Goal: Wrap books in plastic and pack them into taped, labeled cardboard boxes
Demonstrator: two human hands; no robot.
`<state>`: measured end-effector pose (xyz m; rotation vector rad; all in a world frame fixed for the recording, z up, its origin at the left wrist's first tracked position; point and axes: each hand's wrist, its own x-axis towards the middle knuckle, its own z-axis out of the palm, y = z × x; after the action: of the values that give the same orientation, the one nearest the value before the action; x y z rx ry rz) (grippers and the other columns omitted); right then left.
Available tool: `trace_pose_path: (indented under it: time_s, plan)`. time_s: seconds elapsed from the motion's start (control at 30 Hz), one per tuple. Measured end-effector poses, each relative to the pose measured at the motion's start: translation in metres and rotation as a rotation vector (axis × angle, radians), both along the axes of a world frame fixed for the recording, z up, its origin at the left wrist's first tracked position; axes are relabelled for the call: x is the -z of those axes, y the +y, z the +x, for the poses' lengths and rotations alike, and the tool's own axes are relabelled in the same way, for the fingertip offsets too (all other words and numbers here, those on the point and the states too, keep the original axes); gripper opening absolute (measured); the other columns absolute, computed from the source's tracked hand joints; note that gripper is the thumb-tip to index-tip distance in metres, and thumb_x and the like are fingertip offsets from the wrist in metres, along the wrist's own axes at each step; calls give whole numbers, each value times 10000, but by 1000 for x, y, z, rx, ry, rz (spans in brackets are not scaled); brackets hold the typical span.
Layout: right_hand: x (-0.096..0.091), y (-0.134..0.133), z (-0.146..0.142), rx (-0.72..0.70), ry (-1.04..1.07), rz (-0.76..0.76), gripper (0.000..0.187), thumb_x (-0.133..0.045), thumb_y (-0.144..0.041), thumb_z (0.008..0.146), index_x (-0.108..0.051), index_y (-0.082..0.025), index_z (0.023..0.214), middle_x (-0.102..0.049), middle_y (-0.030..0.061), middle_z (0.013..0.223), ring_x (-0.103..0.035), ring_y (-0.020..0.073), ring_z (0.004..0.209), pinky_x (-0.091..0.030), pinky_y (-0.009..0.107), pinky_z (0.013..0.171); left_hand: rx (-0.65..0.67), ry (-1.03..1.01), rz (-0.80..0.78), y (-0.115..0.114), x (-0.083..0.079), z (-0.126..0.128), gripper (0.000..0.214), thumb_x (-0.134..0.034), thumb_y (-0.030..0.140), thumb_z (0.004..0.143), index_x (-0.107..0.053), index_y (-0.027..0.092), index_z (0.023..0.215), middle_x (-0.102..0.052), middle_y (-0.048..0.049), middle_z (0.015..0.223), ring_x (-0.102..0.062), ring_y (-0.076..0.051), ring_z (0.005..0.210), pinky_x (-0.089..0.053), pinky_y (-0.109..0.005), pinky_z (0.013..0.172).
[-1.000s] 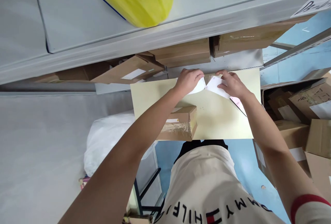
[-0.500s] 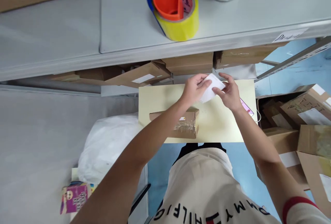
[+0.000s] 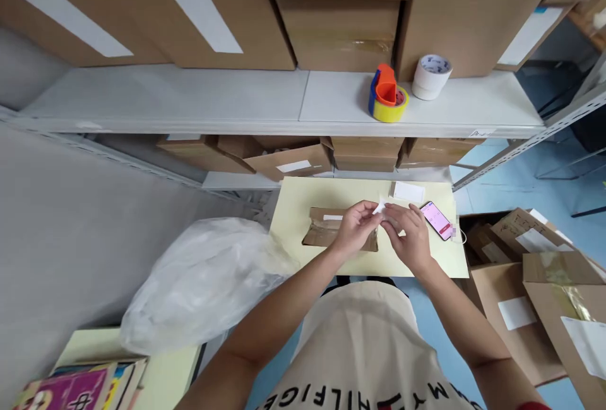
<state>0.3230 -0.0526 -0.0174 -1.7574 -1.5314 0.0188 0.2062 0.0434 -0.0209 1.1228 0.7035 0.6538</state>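
Observation:
A small white piece of paper (image 3: pixel 380 206) is pinched between the fingertips of my two hands, above the pale yellow table (image 3: pixel 293 205). My left hand (image 3: pixel 355 228) is closed on its left side. On its right side, my right hand (image 3: pixel 409 236) has the fingers bent over and partly hides the paper. Below and behind my left hand lies a brown cardboard box (image 3: pixel 318 233) with clear tape and a white label. A flat white stack or small box (image 3: pixel 409 192) rests at the table's back edge. To the right of my right hand is a phone (image 3: pixel 436 220) with a pink screen.
Above the table runs a grey shelf (image 3: pixel 213 97) with large cartons, a tape dispenser (image 3: pixel 389 95) and white tape rolls (image 3: pixel 430 78). A plastic bag (image 3: pixel 203 283) bulges on the left beside books (image 3: pixel 71 391). Open cardboard boxes (image 3: pixel 516 315) crowd the right.
The view has tilted up and shows more of the shelf. My hands have come closer together around a small paper. A flat white stack now shows at the table's back edge.

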Motion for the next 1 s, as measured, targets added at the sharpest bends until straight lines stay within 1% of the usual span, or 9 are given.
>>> trace_pose_path:
  time_s: [0.13, 0.3, 0.4, 0.5, 0.6, 0.73, 0.87, 1.0]
  plan:
    - [-6, -6, -24, 4, -45, 70, 155, -567, -325, 954, -689, -308, 1048, -777, 72, 1081, -746, 268, 954, -498, 510, 959, 36, -162, -96, -8, -6, -37, 431, -814, 570, 679, -643, 206, 835, -708, -4, 762, -675, -140, 711, -548, -290, 758]
    - [-9, -12, -56, -24, -98, 108, 149, -581, -332, 954, -686, -258, 1031, -784, 81, 1055, -750, 242, 948, -500, 475, 964, 42, -205, -131, -12, -5, -72, 494, -834, 599, 632, -632, 172, 778, -674, 8, 734, -663, -127, 695, -542, -289, 772]
    - [-13, -12, -73, -51, -48, 93, 161, -609, -361, 937, -696, -248, 1012, -780, 86, 1061, -745, 244, 954, -537, 447, 911, 54, -190, -94, -13, 0, -88, 477, -821, 591, 655, -636, 163, 756, -659, 9, 723, -640, -114, 691, -528, -266, 745]
    - [-19, -12, -88, -68, 45, 63, 147, -641, -369, 920, -718, -247, 950, -787, 76, 983, -748, 235, 897, -577, 394, 806, 52, -178, -20, -15, 5, -99, 429, -822, 553, 674, -650, 163, 728, -661, 3, 725, -621, -113, 694, -524, -253, 713]
    - [-21, -15, -99, -64, 151, 31, 153, -631, -363, 929, -739, -257, 902, -791, 45, 889, -752, 215, 809, -598, 358, 752, 41, -165, 28, -19, 10, -106, 401, -817, 536, 682, -672, 164, 718, -685, -16, 728, -638, -135, 713, -541, -278, 732]
    - [-20, -18, -103, -75, 231, 8, 156, -640, -363, 924, -765, -274, 891, -798, 25, 878, -759, 212, 787, -613, 346, 745, 19, -150, 54, -24, 12, -109, 422, -797, 572, 688, -697, 163, 719, -711, -37, 739, -660, -153, 728, -557, -300, 758]
    - [-19, -19, -94, -98, 219, 5, 185, -628, -379, 927, -780, -282, 888, -802, 28, 874, -763, 225, 794, -614, 362, 758, -1, -141, 73, -28, 12, -104, 462, -778, 615, 686, -700, 162, 733, -721, -47, 752, -675, -166, 732, -569, -308, 746]
    - [-21, -19, -79, -132, 184, -15, 204, -599, -357, 936, -785, -283, 897, -800, 33, 847, -760, 229, 781, -608, 370, 755, -34, -133, 121, -32, 10, -94, 463, -750, 623, 722, -692, 165, 747, -714, -45, 752, -674, -159, 717, -570, -293, 721]
